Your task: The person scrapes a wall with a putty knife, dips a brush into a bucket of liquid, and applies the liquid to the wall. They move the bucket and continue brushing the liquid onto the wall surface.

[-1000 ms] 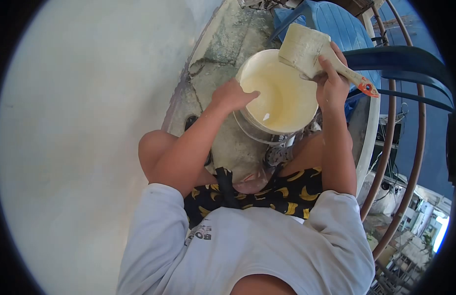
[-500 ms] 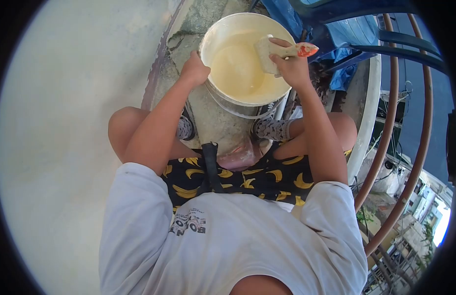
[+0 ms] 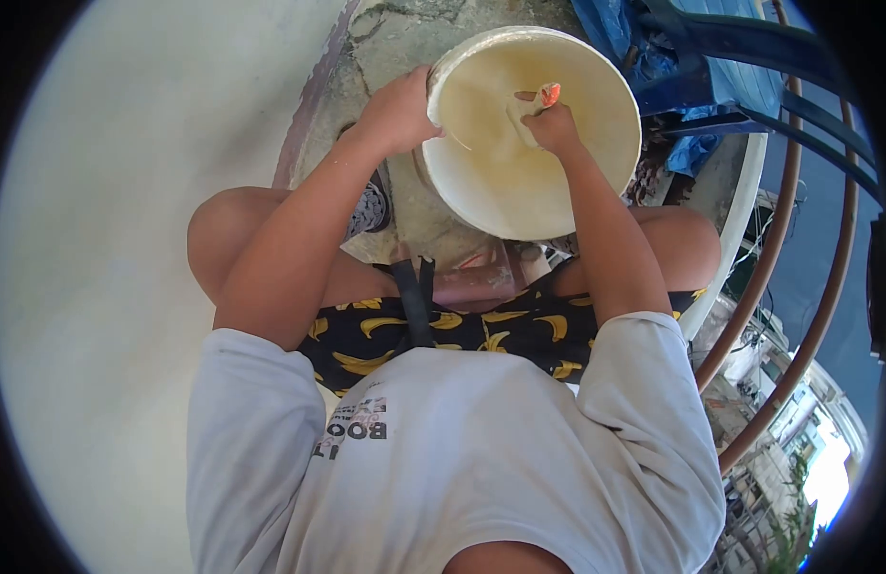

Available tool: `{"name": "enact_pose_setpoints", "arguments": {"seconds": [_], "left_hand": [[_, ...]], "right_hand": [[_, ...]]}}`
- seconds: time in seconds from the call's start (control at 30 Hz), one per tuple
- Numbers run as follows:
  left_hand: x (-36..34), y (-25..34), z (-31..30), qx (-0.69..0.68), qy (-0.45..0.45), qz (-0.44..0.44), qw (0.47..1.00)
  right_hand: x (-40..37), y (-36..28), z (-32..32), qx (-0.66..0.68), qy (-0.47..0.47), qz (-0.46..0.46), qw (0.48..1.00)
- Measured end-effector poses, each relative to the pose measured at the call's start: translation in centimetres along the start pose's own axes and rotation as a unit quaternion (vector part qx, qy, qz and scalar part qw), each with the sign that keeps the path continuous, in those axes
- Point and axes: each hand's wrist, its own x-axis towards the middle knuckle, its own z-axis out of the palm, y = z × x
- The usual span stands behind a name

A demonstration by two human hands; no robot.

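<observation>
A large white bucket [image 3: 534,222] stands on the floor in front of me, tilted, with pale yellow liquid paint [image 3: 500,91] inside. My left hand [image 3: 397,110] grips its left rim, fingers bent over the edge. Inside the bucket, my right hand [image 3: 550,127] is closed on a paintbrush [image 3: 550,94] with a red-tipped handle. The brush's pale head sits low by the paint, partly covered by my fingers.
A pale wall [image 3: 127,239] runs along the left. Blue plastic chairs [image 3: 687,86] and a blue sheet stand at the upper right, beside curved brown railings [image 3: 792,206]. Between my legs is a low pinkish seat [image 3: 476,285].
My right hand has carried the brush from near the right rim down into the bucket. The bucket is now more tilted, and my left hand has shifted along its left rim.
</observation>
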Motion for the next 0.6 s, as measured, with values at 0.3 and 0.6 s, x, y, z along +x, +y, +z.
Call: {"name": "enact_pose_setpoints", "arguments": {"seconds": [0.3,0.6], "left_hand": [[0.3,0.3,-0.4,0.065,-0.051,0.004,0.997],[-0.5,0.9,-0.4,0.076,-0.059,0.008,0.995]], "right_hand": [[-0.3,2.8,2.5,-0.01,-0.037,-0.015,0.999],[0.0,3.9,6.8,0.05,-0.077,-0.024,0.995]]}}
